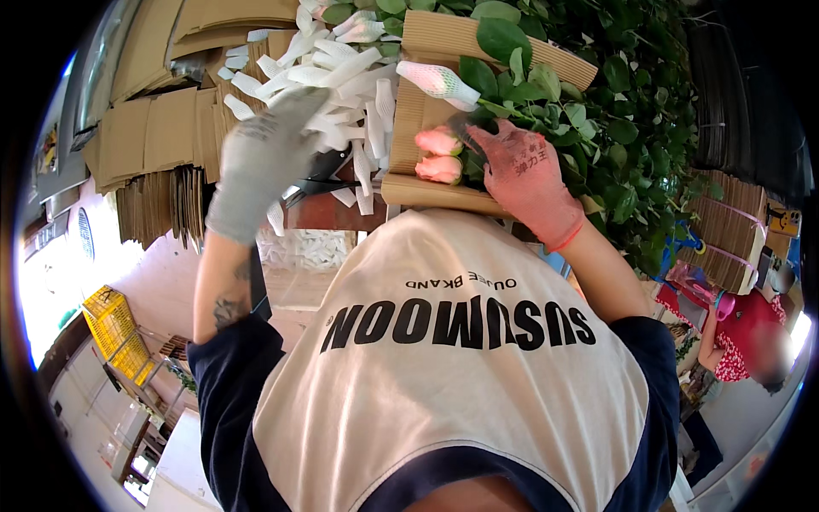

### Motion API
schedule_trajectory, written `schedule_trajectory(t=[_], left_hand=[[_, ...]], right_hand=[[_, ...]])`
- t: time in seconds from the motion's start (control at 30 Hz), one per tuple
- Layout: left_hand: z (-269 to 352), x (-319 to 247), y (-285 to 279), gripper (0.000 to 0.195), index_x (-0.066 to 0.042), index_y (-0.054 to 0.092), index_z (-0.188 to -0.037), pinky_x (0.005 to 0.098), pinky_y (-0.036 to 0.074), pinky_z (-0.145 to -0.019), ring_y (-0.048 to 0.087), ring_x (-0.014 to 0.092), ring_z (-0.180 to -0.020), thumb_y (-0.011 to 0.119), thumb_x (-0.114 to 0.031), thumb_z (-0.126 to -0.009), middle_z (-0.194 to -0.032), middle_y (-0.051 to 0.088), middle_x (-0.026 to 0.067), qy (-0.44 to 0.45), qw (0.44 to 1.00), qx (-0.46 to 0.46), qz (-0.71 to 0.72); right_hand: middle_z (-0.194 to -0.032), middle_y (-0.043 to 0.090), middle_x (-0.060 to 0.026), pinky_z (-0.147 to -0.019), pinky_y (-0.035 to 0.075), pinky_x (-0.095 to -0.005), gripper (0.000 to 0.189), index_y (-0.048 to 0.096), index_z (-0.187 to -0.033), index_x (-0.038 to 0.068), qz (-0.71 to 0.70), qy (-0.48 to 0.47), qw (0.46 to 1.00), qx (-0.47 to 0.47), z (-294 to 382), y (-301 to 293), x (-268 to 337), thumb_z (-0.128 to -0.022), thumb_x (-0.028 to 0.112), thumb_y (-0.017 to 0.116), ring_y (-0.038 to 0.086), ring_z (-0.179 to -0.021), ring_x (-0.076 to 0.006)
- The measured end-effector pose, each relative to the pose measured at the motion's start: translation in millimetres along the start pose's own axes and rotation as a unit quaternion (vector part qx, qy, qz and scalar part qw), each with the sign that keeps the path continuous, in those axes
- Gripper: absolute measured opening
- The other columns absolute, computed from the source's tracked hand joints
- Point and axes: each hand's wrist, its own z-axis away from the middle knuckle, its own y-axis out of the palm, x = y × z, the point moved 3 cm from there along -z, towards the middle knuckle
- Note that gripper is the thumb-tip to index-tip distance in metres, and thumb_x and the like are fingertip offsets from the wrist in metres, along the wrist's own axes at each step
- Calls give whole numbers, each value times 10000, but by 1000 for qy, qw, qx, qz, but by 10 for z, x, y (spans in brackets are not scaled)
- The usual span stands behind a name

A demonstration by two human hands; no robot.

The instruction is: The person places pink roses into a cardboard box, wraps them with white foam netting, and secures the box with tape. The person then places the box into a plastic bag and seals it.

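Note:
My left hand, in a grey-white work glove, is blurred over a pile of white foam mesh flower sleeves; whether it grips one cannot be told. My right hand, in a pink glove with dark fingertips, is at the leafy stems just right of two pink roses; its fingertips are partly hidden among leaves. The roses lie bare on corrugated cardboard with raised edges. Above them lies a rose in a white mesh sleeve, its bloom pointing left.
Many leafy rose stems are heaped at the right. Cardboard sheets are stacked at the left, and bundled cardboard stands at the far right. A yellow crate is at lower left. Another person in red is at the far right.

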Motion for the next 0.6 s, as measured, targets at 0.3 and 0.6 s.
schedule_trajectory(t=[0.3, 0.6], left_hand=[[-23, -1054, 391, 430, -111, 570, -1231, 353, 526, -682, 663, 230, -838, 524, -367, -889, -1180, 610, 41, 147, 987, 39, 55], [13, -1074, 432, 397, -116, 577, -1208, 364, 529, -657, 664, 239, -783, 493, -356, -904, -1197, 600, 42, 141, 988, 28, 53]], right_hand=[[-1080, 629, -117, -714, 516, -383, 416, 593, -1121, 103, -80, 24, 997, 7, -122, -302, -88, -720, 181, 669, 645, -818, -291], [-1058, 630, -86, -652, 496, -362, 428, 581, -1137, 163, 58, 25, 987, -151, -262, -302, -226, -720, 181, 677, 631, -753, -259]])
